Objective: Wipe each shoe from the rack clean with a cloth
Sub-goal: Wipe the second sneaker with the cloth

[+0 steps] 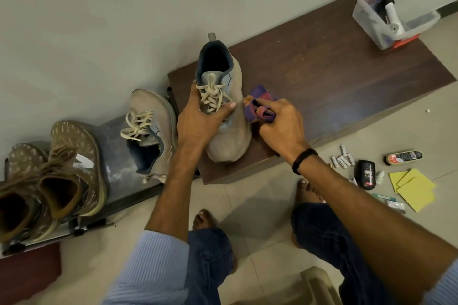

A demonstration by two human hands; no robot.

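A beige shoe [230, 141] stands on its sole at the 7 o'clock end of a dark wooden table [334, 77], toe toward 6 o'clock and heel toward 12 o'clock. The left hand [198, 121] is clamped on it from 9 o'clock, with the fingers and thumb curled over the tied laces. The right hand [280, 126], with a black wristband [303, 160], pinches a bunched purple and orange cloth [257, 104]. Its index finger is stretched out, pressing the cloth against the shoe's side at 3 o'clock.

At 9 o'clock of the held shoe, just beside the table, the second beige shoe [146, 104] lies on a grey rack [116, 163] with its toe toward 12 o'clock. Farther toward 8 o'clock on the same rack sit 2 brown shoes [71, 153], side by side and touching.

At the table's 1 o'clock end is a clear plastic box [369, 22] with bottles in it. On the floor [247, 200] at 4 o'clock of the table lie several small batteries [343, 160], an oval polish tin [402, 157] and overlapping yellow sheets [414, 188].
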